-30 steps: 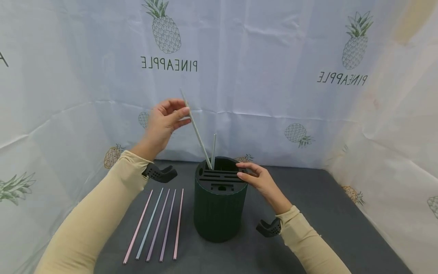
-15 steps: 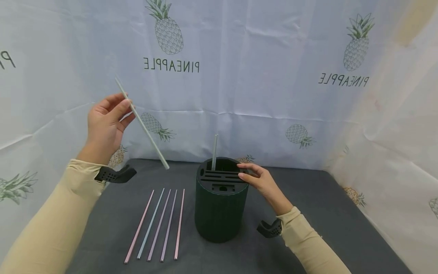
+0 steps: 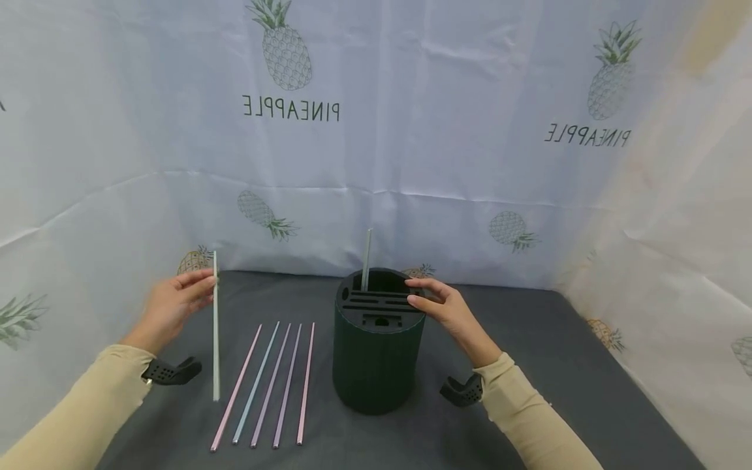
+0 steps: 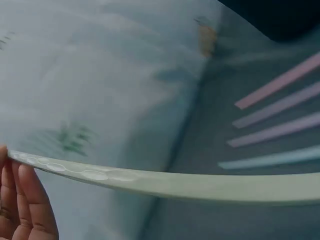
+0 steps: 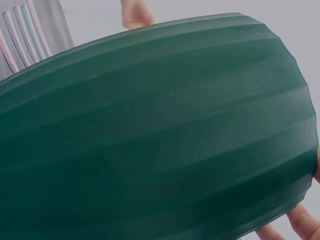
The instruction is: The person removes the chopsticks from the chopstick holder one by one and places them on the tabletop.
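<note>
The word PINEAPPLE reads mirror-reversed twice on the white cloth (image 3: 446,143), under a printed pineapple (image 3: 286,55) at centre left and another (image 3: 611,88) at right; a cut-off letter stroke shows at the far left edge. The left hand (image 3: 167,310) pinches the pale green stick (image 3: 215,326) near its upper end, upright in the head view, left of the holder (image 3: 378,372); whether its lower end meets the table (image 3: 529,405) I cannot tell. Five sticks lie side by side between it and the holder: pink (image 3: 236,388), blue (image 3: 256,385), two purple (image 3: 279,386) and another pink (image 3: 306,385). The right hand (image 3: 446,316) grips the dark green holder's right rim, covering part of the slotted top. A second pale stick (image 3: 367,261) leans slightly in the rear compartment. In the right wrist view, the holder's ribbed wall blocks most of the scene. Each wrist wears a black mount (image 3: 172,372).
</note>
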### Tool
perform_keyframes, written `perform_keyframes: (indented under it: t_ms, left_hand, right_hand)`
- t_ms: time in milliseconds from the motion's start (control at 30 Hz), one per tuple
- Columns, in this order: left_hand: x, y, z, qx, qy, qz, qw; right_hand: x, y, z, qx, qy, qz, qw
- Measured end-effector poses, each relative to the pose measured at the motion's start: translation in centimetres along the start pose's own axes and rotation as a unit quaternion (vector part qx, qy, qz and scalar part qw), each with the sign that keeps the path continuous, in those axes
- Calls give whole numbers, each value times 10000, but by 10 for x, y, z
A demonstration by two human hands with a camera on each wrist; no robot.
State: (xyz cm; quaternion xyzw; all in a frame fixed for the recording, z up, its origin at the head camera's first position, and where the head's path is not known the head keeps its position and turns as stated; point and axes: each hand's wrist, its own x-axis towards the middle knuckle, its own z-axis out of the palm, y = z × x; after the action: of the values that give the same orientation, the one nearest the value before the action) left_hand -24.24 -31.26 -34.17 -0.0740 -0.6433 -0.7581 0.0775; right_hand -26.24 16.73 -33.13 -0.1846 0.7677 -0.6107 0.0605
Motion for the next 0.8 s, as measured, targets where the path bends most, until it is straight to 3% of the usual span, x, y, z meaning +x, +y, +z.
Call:
perform_keyframes:
  t_ms: [133, 300, 500, 800]
  left_hand:
    - [-8, -32, -16, 1006, 50, -661, 9927]
    - [-12, -60, -25, 2244, 53, -1330, 9654]
    - [-13, -77, -26, 2478, 129, -1735, 9531]
    - [-6, -100, -19, 2454, 162, -1880, 9509]
  right_hand:
    - [0, -1, 2, -7, 4, 56, 10000]
    - [-1, -1, 2, -13, 56, 66, 10000]
    - [-1, 0, 2, 9, 86, 50, 10000]
    - [-1, -2, 2, 51, 75, 53, 9999]
